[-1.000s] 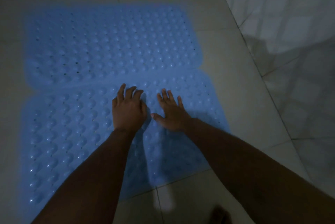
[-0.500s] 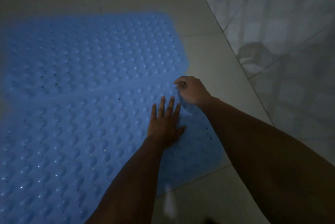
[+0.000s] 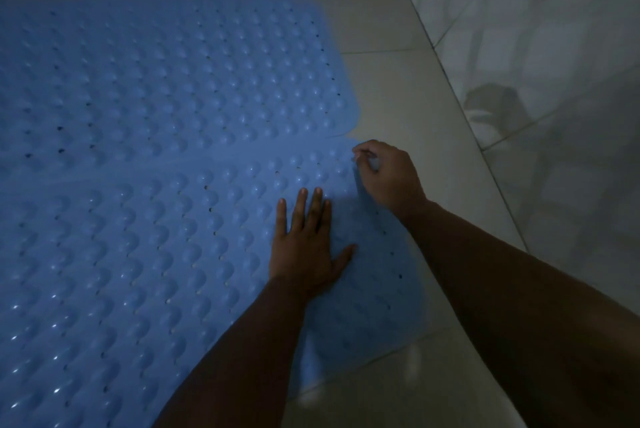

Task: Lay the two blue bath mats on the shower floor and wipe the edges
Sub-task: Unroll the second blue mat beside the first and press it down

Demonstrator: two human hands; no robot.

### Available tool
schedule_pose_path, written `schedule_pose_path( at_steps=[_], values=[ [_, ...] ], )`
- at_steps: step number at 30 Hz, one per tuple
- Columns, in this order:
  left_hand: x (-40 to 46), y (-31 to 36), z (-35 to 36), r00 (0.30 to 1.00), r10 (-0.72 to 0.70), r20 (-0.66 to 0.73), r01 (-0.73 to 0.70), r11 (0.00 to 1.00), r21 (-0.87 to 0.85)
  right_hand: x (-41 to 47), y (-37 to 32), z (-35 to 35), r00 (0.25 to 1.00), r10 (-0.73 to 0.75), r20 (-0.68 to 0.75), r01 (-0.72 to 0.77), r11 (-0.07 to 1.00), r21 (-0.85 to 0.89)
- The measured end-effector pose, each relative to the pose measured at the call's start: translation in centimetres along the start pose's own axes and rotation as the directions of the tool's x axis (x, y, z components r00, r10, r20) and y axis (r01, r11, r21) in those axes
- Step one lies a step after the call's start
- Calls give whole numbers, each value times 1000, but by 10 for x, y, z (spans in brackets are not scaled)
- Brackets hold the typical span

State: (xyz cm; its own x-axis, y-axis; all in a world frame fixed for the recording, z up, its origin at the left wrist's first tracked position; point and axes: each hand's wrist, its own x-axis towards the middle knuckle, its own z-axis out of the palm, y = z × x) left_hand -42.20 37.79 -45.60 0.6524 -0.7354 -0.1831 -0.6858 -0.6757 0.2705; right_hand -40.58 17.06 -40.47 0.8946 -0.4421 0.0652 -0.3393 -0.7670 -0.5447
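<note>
The left hand [image 3: 306,251] presses flat, fingers straight, on the nearer blue bumpy rubber bath mat [image 3: 138,271]; the right hand [image 3: 384,174] pinches its far corner, touching the farther blue mat [image 3: 173,81] on the pale tiled floor [image 3: 398,98].

right hand [image 3: 388,173] moved off mid near mat [image 3: 145,271] to its far-right corner, now pinching; left hand [image 3: 306,247] flattened.

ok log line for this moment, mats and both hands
far mat flat | near mat flat | left hand presses near mat | right hand pinches its far right corner
</note>
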Motion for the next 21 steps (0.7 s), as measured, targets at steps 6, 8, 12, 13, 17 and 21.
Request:
schedule_pose_path(
  at_steps=[6, 8, 12, 13, 17, 21],
  values=[
    [34, 9, -74, 970, -91, 228, 98, 995, -19, -7, -7, -41, 971, 32, 238, 6, 988, -156],
    [44, 4, -92, 981, -117, 158, 126, 991, -49, -24, -9, -36, 958, 66, 279, -10, 980, -197],
    [37, -9, -86, 990, -143, -15, 142, 988, -53, -67, -3, 6, 915, 13, 403, 110, 953, -281],
    [33, -9, -80, 991, -133, -25, 132, 990, -55, -76, 0, 19, 906, 3, 423, 148, 935, -322],
    [23, -15, -57, 984, -105, -142, 93, 992, -84, -94, 6, 48, 964, -31, 263, 144, 894, -423],
    [14, -26, -41, 960, -101, -263, 77, 992, -101, -97, 10, 53, 980, -94, 174, 157, 904, -397]
  ],
)
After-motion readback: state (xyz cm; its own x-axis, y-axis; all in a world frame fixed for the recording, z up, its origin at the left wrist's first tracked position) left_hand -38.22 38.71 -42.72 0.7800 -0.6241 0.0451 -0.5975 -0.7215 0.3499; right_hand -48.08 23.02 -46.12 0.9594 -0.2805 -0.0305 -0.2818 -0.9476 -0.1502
